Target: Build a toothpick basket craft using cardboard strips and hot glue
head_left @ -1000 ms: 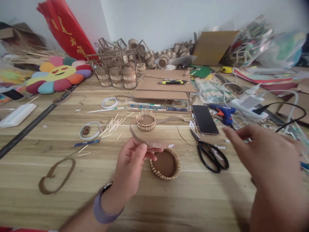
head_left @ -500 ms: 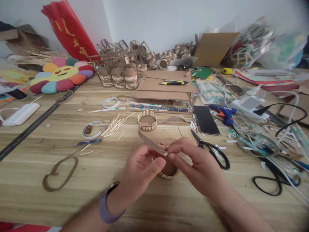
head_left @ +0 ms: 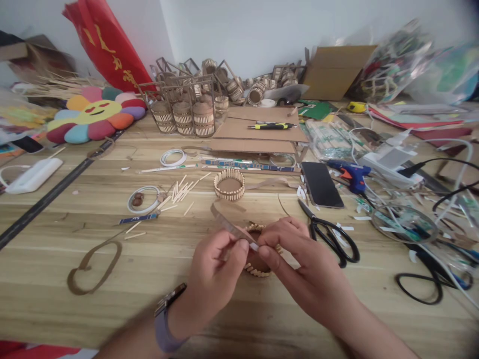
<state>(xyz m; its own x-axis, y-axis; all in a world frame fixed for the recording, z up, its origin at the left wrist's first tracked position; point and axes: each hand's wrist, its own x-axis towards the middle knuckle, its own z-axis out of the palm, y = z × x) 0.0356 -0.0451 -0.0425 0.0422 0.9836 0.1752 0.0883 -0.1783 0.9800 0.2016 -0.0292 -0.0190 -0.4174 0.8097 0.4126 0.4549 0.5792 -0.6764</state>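
Note:
A brown paper-like strip (head_left: 226, 222) is pinched between thumb and fingers of my left hand (head_left: 219, 264). At the strip's near end, where a small white patch shows, my right hand (head_left: 299, 254) pinches it too. Below both hands lies a round ring of short wooden sticks on a brown base (head_left: 258, 269), partly hidden by my fingers. A second stick-walled ring (head_left: 229, 184) stands farther back on the wooden table. Black-handled scissors (head_left: 329, 234) lie right of my right hand.
Loose wooden sticks (head_left: 181, 192), a white tape roll (head_left: 143, 200) and a curled brown strip (head_left: 93, 269) lie to the left. On the right are a phone (head_left: 322, 184), a blue glue gun (head_left: 350, 174) and tangled cables. Cardboard (head_left: 258, 144) and small stick barrels (head_left: 204, 119) stand behind.
My left thumb has come down onto the strip, closing the pinch. The strip's far end has swung slightly left and curls more. The view has shifted a little.

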